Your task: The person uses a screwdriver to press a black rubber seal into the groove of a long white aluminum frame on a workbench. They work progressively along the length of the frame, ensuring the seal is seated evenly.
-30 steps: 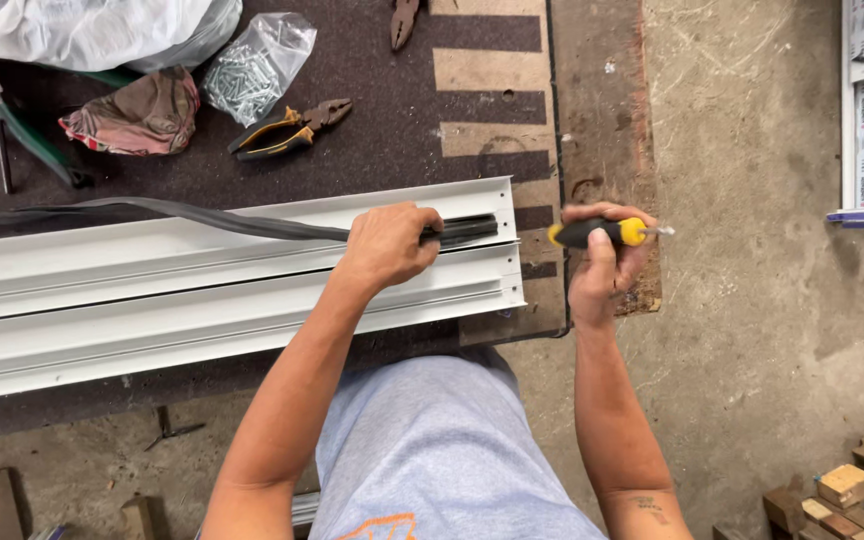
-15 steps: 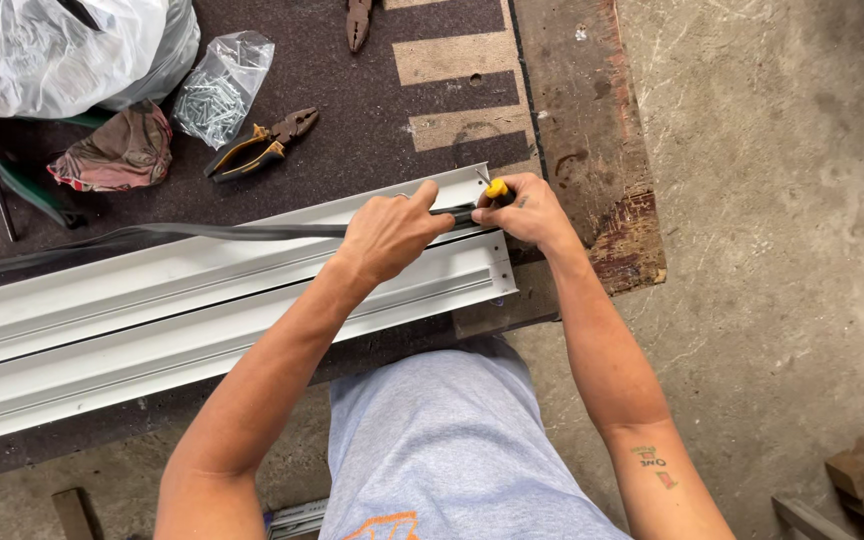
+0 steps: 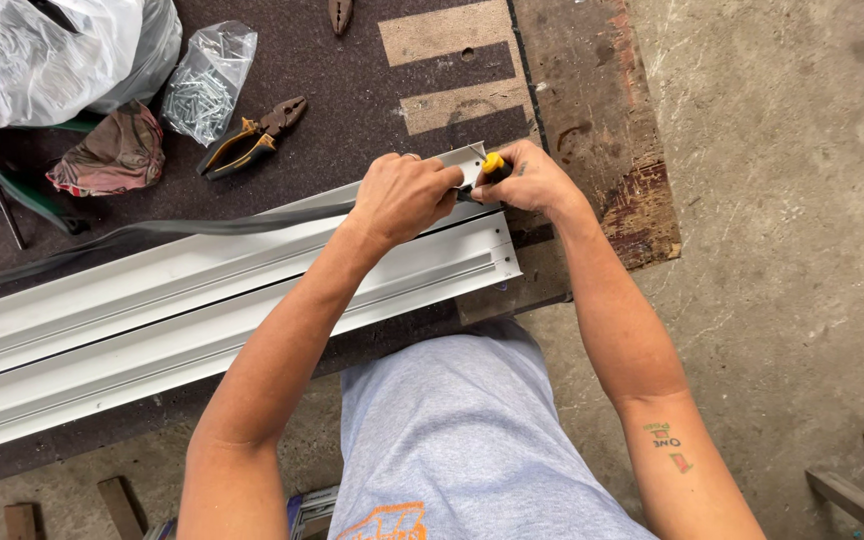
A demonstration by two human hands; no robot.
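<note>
Head view: a long white aluminium profile (image 3: 202, 310) lies slantwise across the dark desk (image 3: 352, 90), its near end just under both hands. The left hand (image 3: 402, 195) is closed on the black rubber strip (image 3: 182, 228), which runs along the profile's upper channel and trails off to the left. The right hand (image 3: 532, 180) is curled tight around a tool with a yellow-and-black handle (image 3: 492, 165), right at the profile's end corner; the two hands nearly touch there. The tool's tip is hidden between them. Farther back on the desk lie pliers (image 3: 252, 135), a clear bag of screws (image 3: 207, 80), a crumpled rag (image 3: 112, 155) and a white plastic bag (image 3: 52, 50)
</note>
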